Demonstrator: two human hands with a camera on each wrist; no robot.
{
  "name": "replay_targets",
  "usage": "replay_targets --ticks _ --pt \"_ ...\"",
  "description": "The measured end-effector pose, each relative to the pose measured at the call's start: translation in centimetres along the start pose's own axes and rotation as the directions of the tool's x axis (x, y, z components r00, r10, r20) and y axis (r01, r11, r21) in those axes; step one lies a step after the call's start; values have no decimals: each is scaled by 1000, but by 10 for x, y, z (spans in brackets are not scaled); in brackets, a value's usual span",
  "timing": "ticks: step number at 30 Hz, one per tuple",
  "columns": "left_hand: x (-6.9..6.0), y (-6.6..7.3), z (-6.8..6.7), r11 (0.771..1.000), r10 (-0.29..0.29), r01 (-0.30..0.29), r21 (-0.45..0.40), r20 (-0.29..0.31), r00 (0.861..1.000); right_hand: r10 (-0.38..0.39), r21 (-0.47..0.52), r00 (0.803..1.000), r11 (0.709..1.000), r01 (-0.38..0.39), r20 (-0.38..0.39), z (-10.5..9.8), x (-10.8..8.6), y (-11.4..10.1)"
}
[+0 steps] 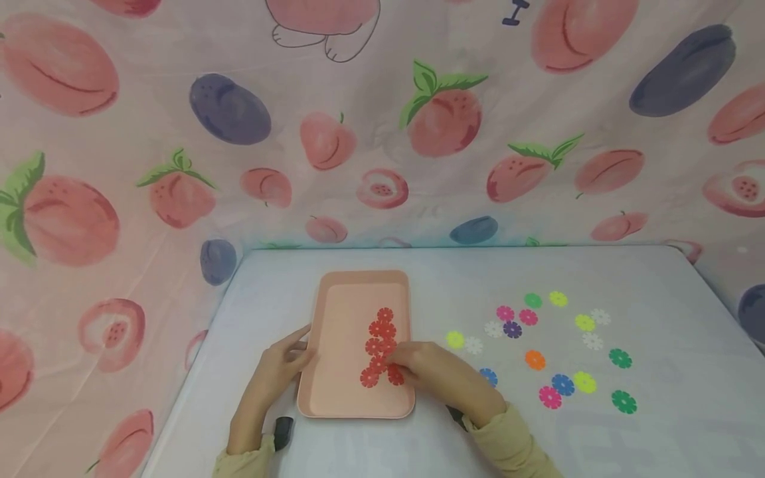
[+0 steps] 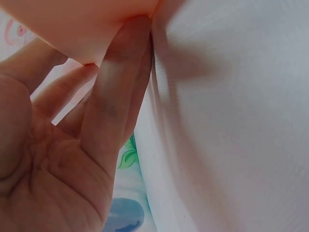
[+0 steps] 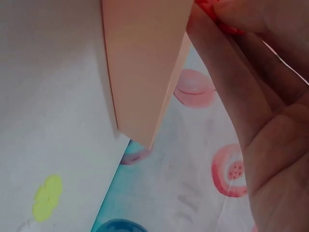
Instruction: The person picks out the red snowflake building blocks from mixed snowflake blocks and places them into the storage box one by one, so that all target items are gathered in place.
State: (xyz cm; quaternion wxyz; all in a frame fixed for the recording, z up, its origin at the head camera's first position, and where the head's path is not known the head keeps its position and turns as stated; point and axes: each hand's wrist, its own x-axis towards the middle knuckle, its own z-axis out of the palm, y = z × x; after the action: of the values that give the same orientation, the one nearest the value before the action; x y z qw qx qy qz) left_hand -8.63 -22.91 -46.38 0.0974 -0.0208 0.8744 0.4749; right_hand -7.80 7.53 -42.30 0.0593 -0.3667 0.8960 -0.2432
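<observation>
A pale pink tray (image 1: 340,398) lies on the white table, with several red notched flower discs (image 1: 369,378) grouped on its right half. My left hand (image 1: 276,368) grips the tray's left edge; in the left wrist view its fingers (image 2: 113,92) press against the tray's outer wall (image 2: 82,29). Over the tray's right side, my right hand (image 1: 439,372) pinches a red flower disc (image 3: 208,7) between thumb and finger, just above the tray's rim in the right wrist view. That hand covers part of the red group in the head view.
Right of the tray, loose flower discs are scattered on the table: yellow (image 1: 455,340), orange (image 1: 534,360), purple (image 1: 512,329), blue (image 1: 562,384), green (image 1: 620,358), pink and white ones. A fruit-patterned cloth (image 1: 382,133) rises behind the table's far edge.
</observation>
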Motion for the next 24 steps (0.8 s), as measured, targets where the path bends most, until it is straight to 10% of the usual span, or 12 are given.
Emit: replay_targets --ticks 24 --pt "0 1 1 1000 -3 3 6 -2 1000 10 5 994 1000 -10 110 29 16 -11"
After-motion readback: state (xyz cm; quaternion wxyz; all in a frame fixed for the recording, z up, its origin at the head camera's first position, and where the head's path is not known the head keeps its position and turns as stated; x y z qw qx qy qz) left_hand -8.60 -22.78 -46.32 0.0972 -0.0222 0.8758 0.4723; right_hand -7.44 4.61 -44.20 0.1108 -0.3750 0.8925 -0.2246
